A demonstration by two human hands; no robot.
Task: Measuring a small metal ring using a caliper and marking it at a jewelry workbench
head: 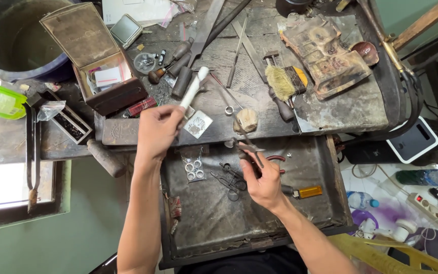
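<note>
1. Both forearms enter from the bottom edge, cut off below the elbows.
2. Right hand [263,183] is curled around small pliers [249,150], its fingers closed on the red-tipped handles; the dark jaws poke out toward the bench edge. Whether they grip anything is too small to tell.
3. Under it, an open drawer [320,167] holds 4 metal rings [193,170], dark scissors [229,180] and an amber lighter [307,192].
4. Left hand [157,131] pinches a white tapered stick [193,87] near its lower end; the stick is pale, smooth, slanting up to the right over the workbench [330,111].
5. Farther off lie a brush [281,81], files and an open wooden box [102,66].
</note>
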